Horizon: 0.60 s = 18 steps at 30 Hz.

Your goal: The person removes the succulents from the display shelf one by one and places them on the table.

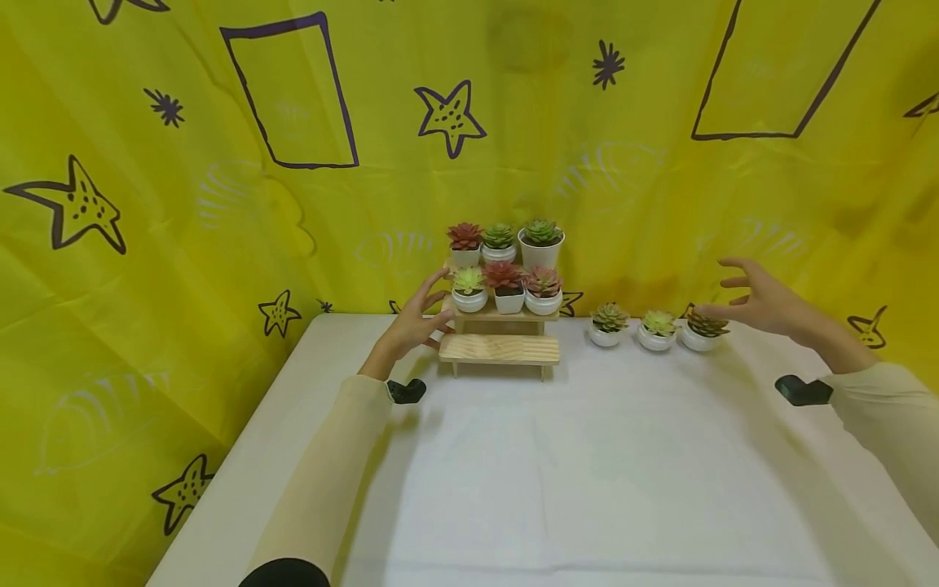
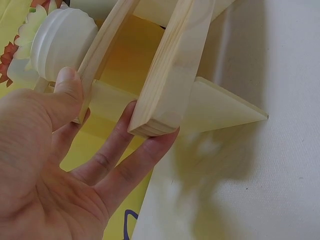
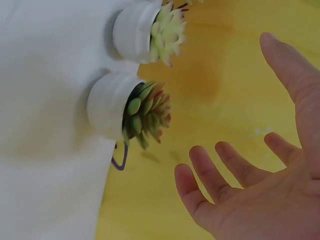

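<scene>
My left hand (image 1: 413,326) is at the left end of a stepped wooden stand (image 1: 500,349), its thumb and fingers around the ends of the steps. In the left wrist view the thumb lies by the middle step, beside a white pot (image 2: 64,44), and fingertips touch the end of the lowest step (image 2: 167,85). Several potted succulents fill the two upper steps, among them a green one (image 1: 541,235) and a pink one (image 1: 544,284). My right hand (image 1: 766,302) hovers, fingers spread and holding nothing, just right of a brownish-green succulent (image 1: 706,323) in a white pot.
Two more potted succulents, a green one (image 1: 608,319) and a pale yellow-green one (image 1: 658,326), stand on the white tabletop (image 1: 623,473) between the stand and my right hand. A yellow curtain (image 1: 513,187) with drawn stars hangs behind and on the left.
</scene>
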Motion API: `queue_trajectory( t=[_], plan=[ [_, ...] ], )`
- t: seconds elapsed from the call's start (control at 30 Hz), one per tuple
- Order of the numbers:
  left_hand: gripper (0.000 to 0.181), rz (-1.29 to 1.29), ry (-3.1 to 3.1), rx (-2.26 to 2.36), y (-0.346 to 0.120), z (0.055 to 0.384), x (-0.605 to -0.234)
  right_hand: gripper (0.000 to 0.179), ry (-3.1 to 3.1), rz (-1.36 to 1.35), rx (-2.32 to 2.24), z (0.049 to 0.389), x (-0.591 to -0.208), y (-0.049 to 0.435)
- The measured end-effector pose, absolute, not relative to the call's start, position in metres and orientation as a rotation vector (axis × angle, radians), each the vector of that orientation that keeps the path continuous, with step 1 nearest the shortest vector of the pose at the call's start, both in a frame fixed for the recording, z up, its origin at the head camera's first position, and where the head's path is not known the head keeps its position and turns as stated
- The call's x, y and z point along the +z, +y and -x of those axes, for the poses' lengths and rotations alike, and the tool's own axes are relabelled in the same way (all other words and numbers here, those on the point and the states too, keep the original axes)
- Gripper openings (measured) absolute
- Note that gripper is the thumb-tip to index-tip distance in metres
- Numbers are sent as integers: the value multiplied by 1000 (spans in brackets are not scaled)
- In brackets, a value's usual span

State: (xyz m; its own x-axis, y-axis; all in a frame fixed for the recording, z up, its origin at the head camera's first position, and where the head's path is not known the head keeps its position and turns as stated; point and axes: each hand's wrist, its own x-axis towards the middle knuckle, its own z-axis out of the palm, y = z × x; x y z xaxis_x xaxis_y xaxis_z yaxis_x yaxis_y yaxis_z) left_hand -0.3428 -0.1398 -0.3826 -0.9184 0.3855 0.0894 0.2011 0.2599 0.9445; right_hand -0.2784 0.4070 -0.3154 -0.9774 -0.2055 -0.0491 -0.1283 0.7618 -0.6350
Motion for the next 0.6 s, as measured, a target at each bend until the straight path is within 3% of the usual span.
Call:
queue_trajectory(
  t=[0.6],
  plan=[
    [77, -600, 2340, 1742, -141, 344, -384, 96, 2823, 431, -1095, 284, -299, 361]
  ],
)
